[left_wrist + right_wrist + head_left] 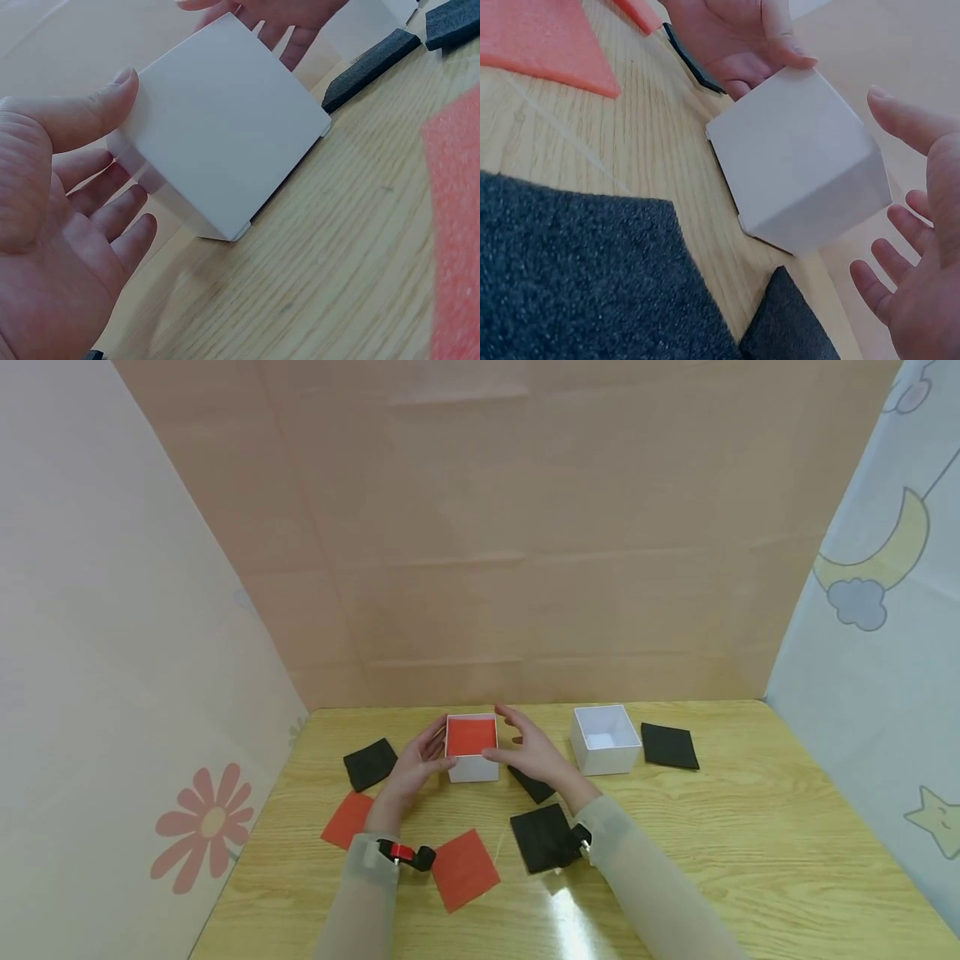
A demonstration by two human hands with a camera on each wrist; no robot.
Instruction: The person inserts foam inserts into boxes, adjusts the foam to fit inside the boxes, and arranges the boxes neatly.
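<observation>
A white square box (474, 769) stands on the table with a red foam sheet (471, 737) lying level inside its rim. My left hand (414, 766) is at its left side, the thumb tip right at the near corner and the fingers loosely extended along the side wall. Opposite it, my right hand (531, 752) is spread, its thumb close to the box's near right corner and its other fingers apart from the wall. In the right wrist view a gap shows between the right fingers (892, 255) and the box's side (832, 206).
An uncovered white box (606, 752) stands to the right, a black foam square (670, 746) beside it. More black squares lie at left (371, 765) and in front (542, 837), one partly under the right hand. Red foam squares lie near the left wrist (347, 820) and front centre (465, 870).
</observation>
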